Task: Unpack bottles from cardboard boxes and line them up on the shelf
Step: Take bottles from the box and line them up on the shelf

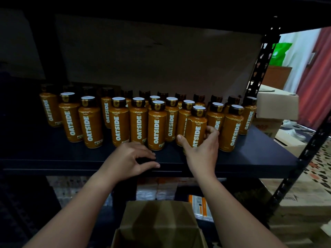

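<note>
Head view: a dark shelf (pixel 250 158) in a black metal rack carries a crowd of orange OATSIDE bottles (pixel 118 120) with dark caps and pale cap tops, all upright. They stand in rough rows, the back row in deep shadow against a large cardboard sheet (pixel 152 56), the front ones nearer the shelf's edge.

The right hand (pixel 201 149) grips one front bottle (pixel 196 126) low on its body, thumb on the bottle's left side and fingers curled round its right side. That bottle stands upright at or just above the shelf surface; contact with the shelf cannot be told, since the hand hides its base. It sits between a bottle behind it on the left and another bottle (pixel 231 129) just beside it on the right.

The left hand (pixel 129 159) holds nothing. Its fingers are loosely bent and spread, hovering over the shelf's front edge, just in front of the middle bottles.

Below the hands, an open cardboard box (pixel 157 226) with raised flaps sits at the bottom of the view; its inside is not visible. The lower shelf holds pale wrapped packs (pixel 154 192). To the right, beyond the perforated rack post (pixel 259 65), more cardboard boxes (pixel 277 104) are stacked near a green bag (pixel 279 52) and a patterned floor (pixel 318 169).
</note>
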### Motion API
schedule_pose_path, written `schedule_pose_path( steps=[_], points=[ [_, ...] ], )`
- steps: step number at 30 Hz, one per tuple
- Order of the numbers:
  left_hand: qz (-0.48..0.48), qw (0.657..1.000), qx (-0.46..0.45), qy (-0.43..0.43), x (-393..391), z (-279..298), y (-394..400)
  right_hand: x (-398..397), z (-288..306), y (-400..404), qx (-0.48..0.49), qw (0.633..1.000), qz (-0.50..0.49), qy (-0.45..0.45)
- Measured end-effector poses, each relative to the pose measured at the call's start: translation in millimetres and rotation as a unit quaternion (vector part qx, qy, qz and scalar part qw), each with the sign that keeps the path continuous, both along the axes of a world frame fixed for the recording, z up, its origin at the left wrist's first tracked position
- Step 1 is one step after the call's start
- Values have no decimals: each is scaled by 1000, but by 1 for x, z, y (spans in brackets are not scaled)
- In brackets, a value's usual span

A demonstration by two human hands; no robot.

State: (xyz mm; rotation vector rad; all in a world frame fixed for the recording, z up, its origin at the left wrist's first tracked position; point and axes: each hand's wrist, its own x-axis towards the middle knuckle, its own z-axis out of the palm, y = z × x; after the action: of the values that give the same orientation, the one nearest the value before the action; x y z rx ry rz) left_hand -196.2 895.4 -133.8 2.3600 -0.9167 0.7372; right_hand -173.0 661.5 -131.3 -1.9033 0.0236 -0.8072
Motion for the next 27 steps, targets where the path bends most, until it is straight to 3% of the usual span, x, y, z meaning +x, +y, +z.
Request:
schedule_pose_path(
  steps=[4, 8, 12, 16, 21, 27],
  points=[
    [22, 999, 32, -15, -6, 7, 22, -1, -1, -1, 4, 1000, 9, 6],
    [82, 995, 8, -51, -17, 10, 54, -11, 0, 7, -13, 999, -33, -8],
    [205, 964, -86, -148, -23, 13, 85, -34, 4, 38, -123, 978, -67, -153],
    [315, 916, -171, -178, -21, 17, 104, -43, 20, 93, -220, 942, 3, -252],
    [355, 903, -225, -88, -16, 15, 117, -32, 46, 153, -297, 936, 68, -176],
    [324, 913, -239, -60, -14, 16, 106, 3, 77, 173, -428, 898, 72, -72]
  ],
)
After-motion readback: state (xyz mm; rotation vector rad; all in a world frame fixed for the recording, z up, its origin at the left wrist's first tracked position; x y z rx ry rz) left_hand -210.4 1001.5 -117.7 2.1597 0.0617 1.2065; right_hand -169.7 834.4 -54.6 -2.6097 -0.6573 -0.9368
